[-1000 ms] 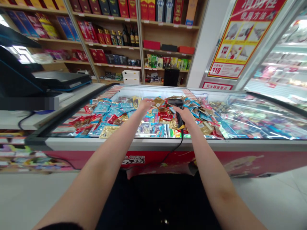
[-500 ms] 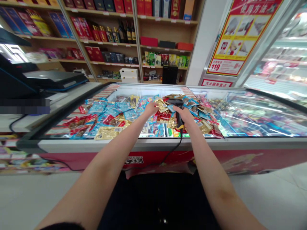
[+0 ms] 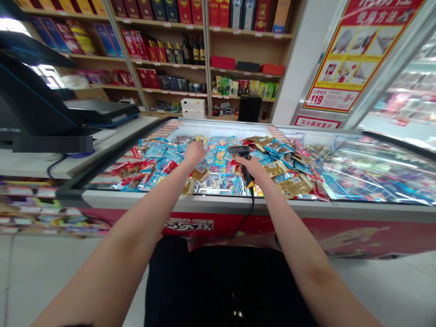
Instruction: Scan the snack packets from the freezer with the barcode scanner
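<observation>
My right hand (image 3: 251, 167) is wrapped around the grip of a black and yellow handheld barcode scanner (image 3: 250, 175), whose head points left over the freezer top. A cable hangs from the handle. To the left, my left hand (image 3: 195, 153) reaches over blue snack packets (image 3: 157, 150); its fingers are mostly hidden behind the hand, so I cannot see what they grip. Gold packets (image 3: 295, 185) lie in the right pile beside my right forearm, with blue packets (image 3: 276, 146) behind them. Red packets (image 3: 131, 168) lie in the left pile.
The chest freezer (image 3: 218, 204) has a glass top and a white front edge. A counter (image 3: 112, 141) with a weighing scale (image 3: 102, 111) stands at the left. Behind the freezer are wooden shelves (image 3: 245, 34) of boxes and bottles. The scanner cable (image 3: 243, 220) droops across the freezer's front.
My left hand has moved left, from beside the scanner and a gold packet to the left pile. The scanner stays in my right hand, its head now turned further left. The view has shifted slightly.
</observation>
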Demonstrator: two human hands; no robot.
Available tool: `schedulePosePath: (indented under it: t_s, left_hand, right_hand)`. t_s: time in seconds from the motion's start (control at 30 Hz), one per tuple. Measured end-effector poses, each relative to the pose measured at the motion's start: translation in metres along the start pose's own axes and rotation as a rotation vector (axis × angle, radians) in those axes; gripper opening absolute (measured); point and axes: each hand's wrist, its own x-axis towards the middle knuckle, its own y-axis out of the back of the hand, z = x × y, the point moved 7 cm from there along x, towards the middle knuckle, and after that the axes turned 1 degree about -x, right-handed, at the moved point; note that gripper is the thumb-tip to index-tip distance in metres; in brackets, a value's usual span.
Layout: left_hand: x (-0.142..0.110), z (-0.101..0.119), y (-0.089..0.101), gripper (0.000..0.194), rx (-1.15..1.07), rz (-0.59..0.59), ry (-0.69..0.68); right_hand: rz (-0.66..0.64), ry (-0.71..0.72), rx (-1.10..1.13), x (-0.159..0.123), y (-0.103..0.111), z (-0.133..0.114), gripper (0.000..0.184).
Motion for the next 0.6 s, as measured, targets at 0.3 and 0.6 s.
schedulePosePath:
  t_s: [0.3, 0.6]
  left_hand:
    - [-0.005, -0.058, 0.027, 0.063, 0.279, 0.000, 0.115]
    - [0.002, -0.071, 0.022, 0.080, 0.197, -0.065, 0.140]
  right_hand:
    - [-0.109, -0.048, -0.075, 0.001, -0.058, 0.005, 0.037]
    - [-0.158, -0.072, -0.064, 0.005, -0.082, 0.013, 0.038]
